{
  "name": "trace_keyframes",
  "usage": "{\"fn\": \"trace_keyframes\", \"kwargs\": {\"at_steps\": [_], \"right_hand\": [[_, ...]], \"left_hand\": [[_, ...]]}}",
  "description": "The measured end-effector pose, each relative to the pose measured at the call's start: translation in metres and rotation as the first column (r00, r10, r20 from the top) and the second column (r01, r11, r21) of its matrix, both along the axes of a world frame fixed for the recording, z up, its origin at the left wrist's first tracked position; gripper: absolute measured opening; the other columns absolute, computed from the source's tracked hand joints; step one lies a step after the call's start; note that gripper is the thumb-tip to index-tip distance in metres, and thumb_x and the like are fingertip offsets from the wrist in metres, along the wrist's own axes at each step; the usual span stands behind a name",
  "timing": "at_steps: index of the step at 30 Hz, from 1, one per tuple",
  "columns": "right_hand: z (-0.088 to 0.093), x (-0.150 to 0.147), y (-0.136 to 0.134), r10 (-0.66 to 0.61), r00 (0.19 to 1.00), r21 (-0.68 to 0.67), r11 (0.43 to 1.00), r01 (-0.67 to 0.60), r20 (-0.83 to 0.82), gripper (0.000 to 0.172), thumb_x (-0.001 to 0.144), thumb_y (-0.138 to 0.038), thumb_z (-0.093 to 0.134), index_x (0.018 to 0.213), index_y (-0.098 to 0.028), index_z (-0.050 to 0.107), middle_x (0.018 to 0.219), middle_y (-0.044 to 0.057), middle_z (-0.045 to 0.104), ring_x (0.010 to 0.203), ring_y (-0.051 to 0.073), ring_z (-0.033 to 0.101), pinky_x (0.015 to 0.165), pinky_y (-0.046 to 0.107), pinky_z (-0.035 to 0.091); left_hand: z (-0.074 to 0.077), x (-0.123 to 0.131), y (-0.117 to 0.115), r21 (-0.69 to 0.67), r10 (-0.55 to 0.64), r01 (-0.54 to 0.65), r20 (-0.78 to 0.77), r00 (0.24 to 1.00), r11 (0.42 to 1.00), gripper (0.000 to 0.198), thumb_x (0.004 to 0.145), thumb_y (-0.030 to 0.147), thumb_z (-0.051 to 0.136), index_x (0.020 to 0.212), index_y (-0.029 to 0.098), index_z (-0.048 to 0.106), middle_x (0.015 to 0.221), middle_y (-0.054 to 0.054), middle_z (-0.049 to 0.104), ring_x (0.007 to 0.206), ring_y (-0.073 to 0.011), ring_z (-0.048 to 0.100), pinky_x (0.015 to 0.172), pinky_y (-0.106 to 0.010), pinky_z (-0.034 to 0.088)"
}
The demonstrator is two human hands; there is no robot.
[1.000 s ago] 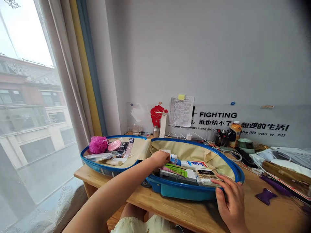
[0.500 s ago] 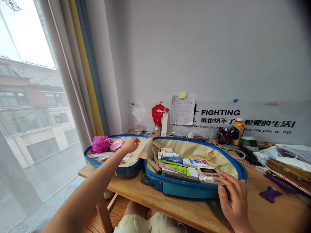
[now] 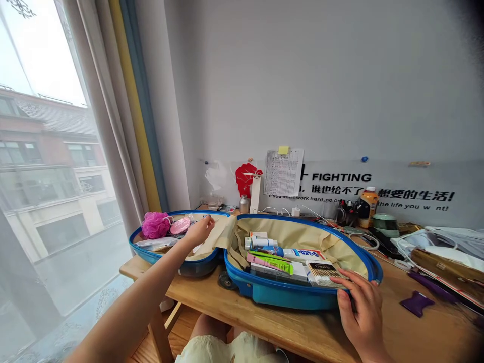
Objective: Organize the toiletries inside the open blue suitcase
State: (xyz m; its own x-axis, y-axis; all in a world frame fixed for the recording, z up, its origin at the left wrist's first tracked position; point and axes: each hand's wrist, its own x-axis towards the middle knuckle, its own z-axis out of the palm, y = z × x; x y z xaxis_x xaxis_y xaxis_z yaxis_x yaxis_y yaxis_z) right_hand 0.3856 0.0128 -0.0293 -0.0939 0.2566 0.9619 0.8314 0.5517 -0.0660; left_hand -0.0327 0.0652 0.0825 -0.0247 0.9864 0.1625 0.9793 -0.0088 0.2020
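Observation:
A blue hard-shell suitcase (image 3: 287, 297) lies open on a wooden desk (image 3: 287, 330). My left hand (image 3: 199, 232) reaches into its left half (image 3: 145, 252), fingers curled down over small items beside a pink case (image 3: 180, 225) and a pink bath puff (image 3: 155, 224); what it grips is hidden. My right hand (image 3: 359, 310) rests on the front rim of the right half with fingers spread, the thumb against the shell. Next to it lie a box of cotton swabs (image 3: 321, 272), a green-and-pink tube box (image 3: 270, 263) and a blue-and-white tube (image 3: 291, 252).
An orange drink bottle (image 3: 366, 206), a green bowl (image 3: 385, 224), cables and papers crowd the desk's back right. A purple piece (image 3: 415, 303) lies right of the suitcase. A curtain and a big window are on the left. My lap is below the desk edge.
My left hand left the right half of the suitcase, swung over to the left half and lowered onto the items there. My right hand stayed on the rim.

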Motion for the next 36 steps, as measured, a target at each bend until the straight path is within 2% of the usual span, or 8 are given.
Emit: {"fn": "trace_keyframes", "kwargs": {"at_steps": [3, 5, 9, 13, 22, 29, 32, 36], "right_hand": [[0.000, 0.000, 0.000, 0.003, 1.000, 0.003, 1.000, -0.003, 0.003, 0.027, 0.094, -0.032, 0.038, 0.093, -0.023, 0.063, 0.102, 0.009, 0.064, 0.102, 0.024, 0.057, 0.097, 0.043, 0.033], [0.001, 0.000, 0.000, 0.000, 1.000, 0.006, 1.000, 0.000, 0.009, 0.026, 0.094, -0.032, 0.038, 0.093, -0.022, 0.062, 0.102, 0.009, 0.064, 0.102, 0.024, 0.057, 0.097, 0.043, 0.033], [0.000, 0.000, 0.000, -0.007, 1.000, 0.002, 1.000, 0.007, 0.005, 0.025, 0.094, -0.031, 0.039, 0.092, -0.022, 0.061, 0.102, 0.009, 0.064, 0.102, 0.024, 0.057, 0.097, 0.043, 0.033], [-0.002, 0.002, 0.000, -0.013, 1.000, -0.010, 1.000, 0.013, 0.011, 0.026, 0.094, -0.032, 0.037, 0.094, -0.022, 0.062, 0.102, 0.008, 0.064, 0.102, 0.024, 0.058, 0.098, 0.043, 0.033], [0.001, 0.001, -0.001, -0.009, 1.000, -0.017, 1.000, 0.009, 0.025, 0.027, 0.094, -0.033, 0.038, 0.094, -0.022, 0.063, 0.102, 0.009, 0.064, 0.104, 0.024, 0.057, 0.097, 0.043, 0.033], [0.000, 0.004, 0.002, -0.019, 0.999, 0.006, 1.000, 0.019, 0.046, 0.029, 0.094, -0.035, 0.037, 0.093, -0.022, 0.063, 0.101, 0.009, 0.065, 0.101, 0.025, 0.058, 0.096, 0.043, 0.034], [-0.002, 0.006, 0.003, -0.017, 0.999, -0.012, 1.000, 0.018, 0.034, 0.031, 0.094, -0.037, 0.037, 0.092, -0.022, 0.064, 0.101, 0.009, 0.065, 0.101, 0.025, 0.059, 0.096, 0.044, 0.035], [-0.002, 0.004, 0.003, -0.006, 1.000, -0.001, 1.000, 0.006, 0.020, 0.031, 0.095, -0.036, 0.036, 0.092, -0.022, 0.064, 0.101, 0.009, 0.065, 0.100, 0.025, 0.059, 0.096, 0.044, 0.035]], "left_hand": [[0.015, 0.041, 0.000, 0.093, -0.135, 0.132, 0.016, 0.991, 0.987, 0.031, 0.098, 0.034, 0.040, 0.122, 0.022, 0.055, 0.120, -0.006, 0.062, 0.101, -0.0167, 0.061, 0.092, -0.035, 0.048], [0.018, 0.073, -0.002, 0.081, -0.249, 0.247, 0.010, 0.968, 0.966, 0.027, 0.095, 0.034, 0.043, 0.115, 0.027, 0.060, 0.114, -0.001, 0.066, 0.099, -0.0156, 0.062, 0.089, -0.028, 0.047], [0.006, 0.123, -0.003, -0.009, -0.388, 0.388, -0.026, 0.921, 0.922, 0.017, 0.087, 0.035, 0.056, 0.101, 0.030, 0.065, 0.100, 0.001, 0.071, 0.093, -0.0187, 0.065, 0.079, -0.026, 0.048], [-0.008, 0.142, -0.001, -0.082, -0.417, 0.411, -0.079, 0.905, 0.908, 0.016, 0.086, 0.029, 0.057, 0.100, 0.026, 0.064, 0.100, -0.003, 0.071, 0.095, -0.0228, 0.065, 0.079, -0.030, 0.048], [-0.014, 0.142, 0.003, -0.188, -0.449, 0.423, -0.135, 0.883, 0.887, 0.020, 0.084, 0.031, 0.061, 0.101, 0.023, 0.065, 0.114, -0.006, 0.066, 0.104, -0.0230, 0.062, 0.083, -0.030, 0.048], [-0.008, 0.141, -0.006, -0.095, -0.406, 0.399, -0.076, 0.911, 0.912, 0.026, 0.082, 0.039, 0.063, 0.104, 0.025, 0.065, 0.115, -0.004, 0.065, 0.101, -0.0215, 0.064, 0.086, -0.030, 0.049], [0.006, 0.118, -0.013, 0.030, -0.331, 0.332, -0.026, 0.943, 0.943, 0.030, 0.093, 0.039, 0.045, 0.116, 0.027, 0.059, 0.122, -0.003, 0.061, 0.107, -0.0180, 0.061, 0.093, -0.029, 0.046], [0.018, 0.046, -0.021, 0.033, -0.152, 0.152, -0.002, 0.988, 0.988, 0.033, 0.097, 0.032, 0.031, 0.118, 0.021, 0.055, 0.117, -0.007, 0.063, 0.100, -0.0189, 0.061, 0.090, -0.034, 0.047]]}}
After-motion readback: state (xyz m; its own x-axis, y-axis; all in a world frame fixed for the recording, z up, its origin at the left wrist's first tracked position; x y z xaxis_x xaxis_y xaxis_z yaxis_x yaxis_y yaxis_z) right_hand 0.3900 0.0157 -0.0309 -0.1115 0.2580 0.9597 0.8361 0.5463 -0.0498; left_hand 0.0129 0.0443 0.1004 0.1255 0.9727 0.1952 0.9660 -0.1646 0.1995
